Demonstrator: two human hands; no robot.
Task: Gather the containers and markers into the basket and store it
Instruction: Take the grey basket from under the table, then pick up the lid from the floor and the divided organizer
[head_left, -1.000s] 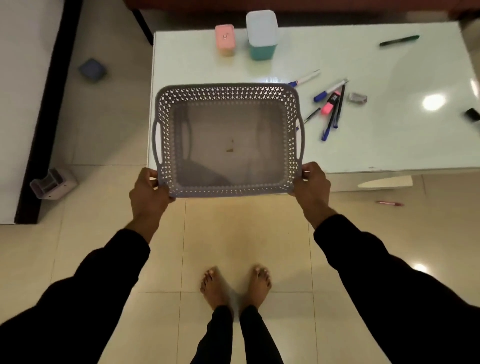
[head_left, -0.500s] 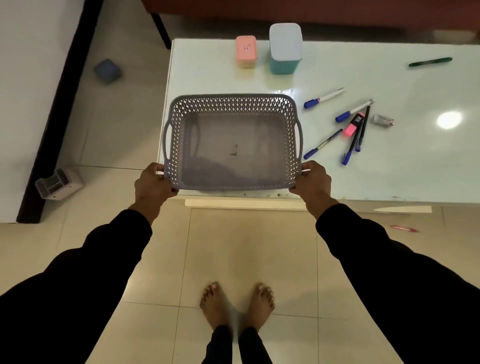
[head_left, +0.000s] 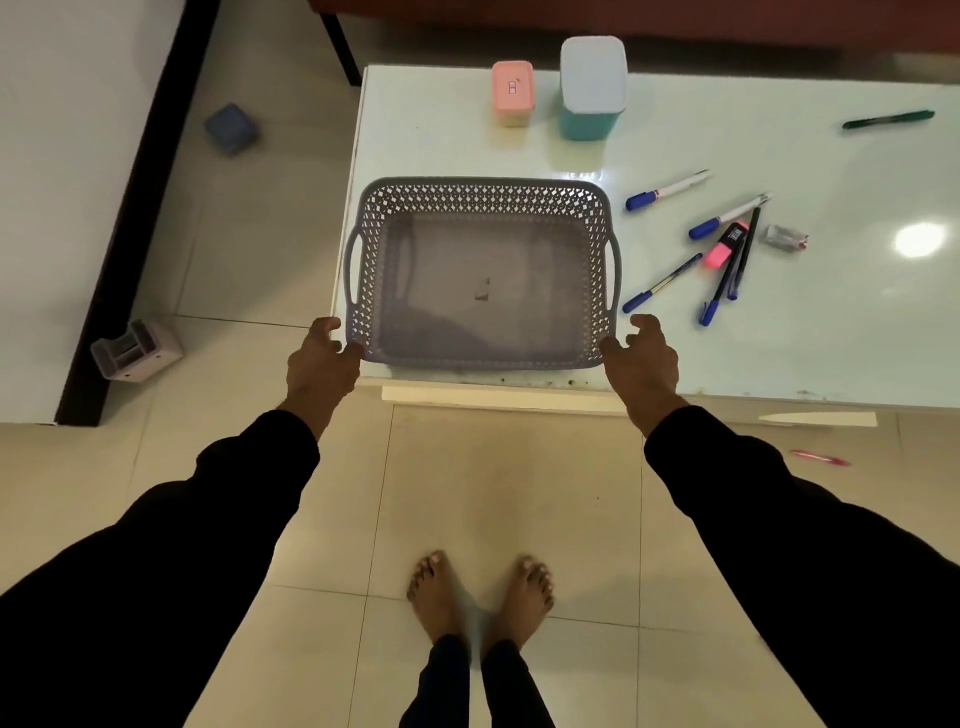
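The empty grey lattice basket (head_left: 483, 188) sits on the pale glass table (head_left: 810, 343) at its near left corner. My left hand (head_left: 322, 358) and my right hand (head_left: 644, 358) are at the basket's two near corners, thumbs touching it and fingers loosened off the rim. Behind the basket stand a small pink container (head_left: 513, 93) and a taller teal container (head_left: 592, 85) with a white lid. To the basket's right lie blue-capped markers (head_left: 667, 189), a pink highlighter (head_left: 724, 244) and blue pens (head_left: 662, 283). A green marker (head_left: 888, 119) lies far right.
A small clear-grey item (head_left: 784, 236) lies beside the markers. On the tiled floor are a pink pen (head_left: 821, 458) under the table's edge, a grey holder (head_left: 135, 351) and a blue cube (head_left: 231, 127) at the left. My bare feet stand below the table's front edge.
The basket went from held in the air before the table to resting on its near left corner. Both hands' fingers have loosened from the rim.
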